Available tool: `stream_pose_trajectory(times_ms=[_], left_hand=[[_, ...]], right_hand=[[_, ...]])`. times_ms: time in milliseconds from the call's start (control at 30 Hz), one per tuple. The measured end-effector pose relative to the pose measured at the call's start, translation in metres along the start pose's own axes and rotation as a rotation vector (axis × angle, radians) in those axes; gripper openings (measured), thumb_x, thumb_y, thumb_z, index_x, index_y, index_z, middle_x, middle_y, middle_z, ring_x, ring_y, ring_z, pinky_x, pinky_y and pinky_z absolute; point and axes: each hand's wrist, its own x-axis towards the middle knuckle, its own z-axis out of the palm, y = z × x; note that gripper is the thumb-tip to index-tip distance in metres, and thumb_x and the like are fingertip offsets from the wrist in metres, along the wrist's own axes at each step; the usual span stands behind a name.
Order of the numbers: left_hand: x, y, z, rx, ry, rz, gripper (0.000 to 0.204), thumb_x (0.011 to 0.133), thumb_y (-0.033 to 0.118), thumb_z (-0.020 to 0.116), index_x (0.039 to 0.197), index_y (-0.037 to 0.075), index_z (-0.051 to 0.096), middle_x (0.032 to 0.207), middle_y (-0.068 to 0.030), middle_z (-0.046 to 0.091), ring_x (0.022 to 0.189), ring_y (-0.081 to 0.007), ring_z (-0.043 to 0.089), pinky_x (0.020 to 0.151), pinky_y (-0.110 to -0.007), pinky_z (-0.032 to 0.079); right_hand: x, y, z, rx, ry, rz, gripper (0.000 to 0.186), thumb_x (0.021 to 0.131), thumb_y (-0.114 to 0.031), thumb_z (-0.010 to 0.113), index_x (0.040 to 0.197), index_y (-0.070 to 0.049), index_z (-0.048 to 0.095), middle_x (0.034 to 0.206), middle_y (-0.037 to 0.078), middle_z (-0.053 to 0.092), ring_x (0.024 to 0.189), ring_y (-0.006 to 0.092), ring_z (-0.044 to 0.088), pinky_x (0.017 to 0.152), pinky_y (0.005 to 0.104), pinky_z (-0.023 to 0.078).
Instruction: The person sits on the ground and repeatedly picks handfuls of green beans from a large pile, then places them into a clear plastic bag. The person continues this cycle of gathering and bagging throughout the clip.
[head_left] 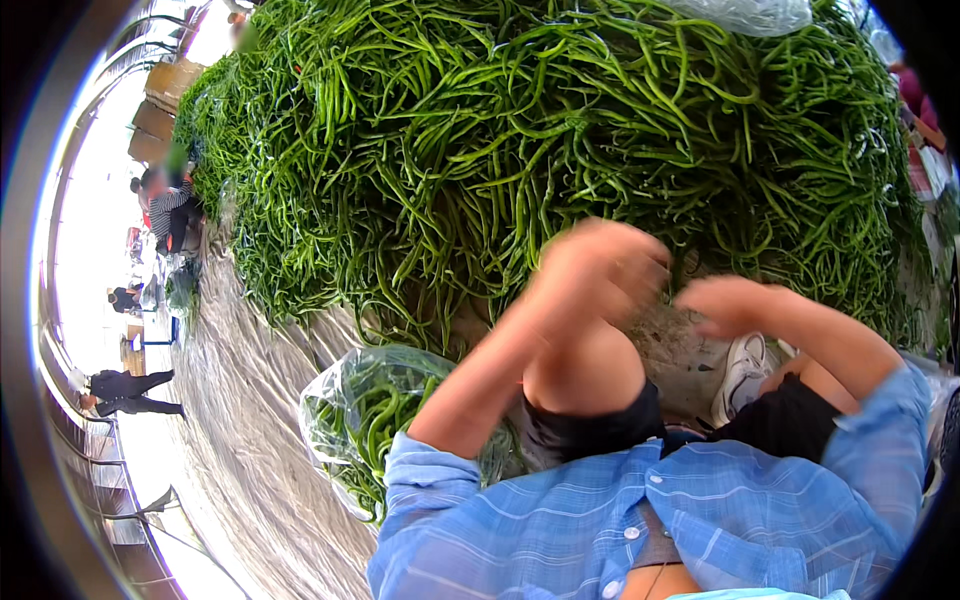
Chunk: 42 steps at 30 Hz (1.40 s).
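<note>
A big heap of long green chili peppers (480, 150) rises right in front of me. My left hand (605, 265) is raised above my knee, close to the heap's near edge, its fingers bent but smeared by motion. Just to its right, my right hand (730, 303) points inward with blurred fingers, over the gap between my legs. The two hands are apart. Whether either one holds a pepper cannot be made out. Beside my left forearm stands a clear plastic bag (330, 385) with green chili peppers inside.
Crinkled pale sheeting (250, 400) covers the ground at left. Clear plastic (750, 12) lies atop the heap. One person (130, 391) in dark clothes stands at far left; another in a striped top (170, 208) sits beside the heap. My shoe (742, 375) rests near its edge.
</note>
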Motion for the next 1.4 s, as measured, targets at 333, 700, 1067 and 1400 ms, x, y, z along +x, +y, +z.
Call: stream_pose_trajectory(times_ms=[333, 700, 1067, 1400], left_hand=[[-0.017, -0.318, 0.060, 0.356, 0.273, -0.817, 0.040, 0.084, 0.005, 0.060, 0.123, 0.004, 0.050, 0.116, -0.0189, 0.056, 0.105, -0.0394, 0.056, 0.082, -0.046, 0.050], [0.074, -0.357, 0.042, 0.757, 0.031, -0.704, 0.023, 0.077, 0.009, 0.065, 0.100, 0.009, 0.060, 0.098, -0.0118, 0.069, 0.102, -0.0344, 0.059, 0.089, -0.044, 0.048], [0.024, -0.291, -0.084, -0.111, 0.151, -1.191, 0.013, 0.085, 0.003, 0.058, 0.097, 0.001, 0.053, 0.077, -0.0130, 0.063, 0.061, -0.0206, 0.064, 0.056, -0.034, 0.057], [0.039, -0.340, 0.045, 0.254, 0.274, -1.079, 0.072, 0.061, 0.037, 0.082, 0.109, -0.004, 0.049, 0.101, -0.0254, 0.064, 0.095, -0.0401, 0.064, 0.084, -0.046, 0.052]], right_hand=[[-0.044, -0.020, -0.051, 0.215, 0.103, 0.231, 0.053, 0.080, -0.022, 0.070, 0.126, -0.002, 0.055, 0.116, 0.018, 0.061, 0.109, 0.0369, 0.056, 0.095, 0.0433, 0.044], [-0.022, 0.008, -0.080, 0.284, 0.004, 0.131, 0.063, 0.071, -0.019, 0.075, 0.127, -0.001, 0.053, 0.111, 0.016, 0.060, 0.104, 0.0368, 0.055, 0.092, 0.0426, 0.043], [-0.056, 0.015, -0.080, 0.254, 0.004, 0.231, 0.066, 0.069, -0.021, 0.077, 0.127, -0.001, 0.054, 0.114, 0.016, 0.060, 0.105, 0.0358, 0.055, 0.093, 0.0436, 0.044], [-0.062, 0.023, -0.074, 0.222, -0.015, 0.145, 0.067, 0.068, -0.023, 0.078, 0.127, -0.001, 0.054, 0.116, 0.015, 0.060, 0.105, 0.0347, 0.055, 0.094, 0.0439, 0.043]])
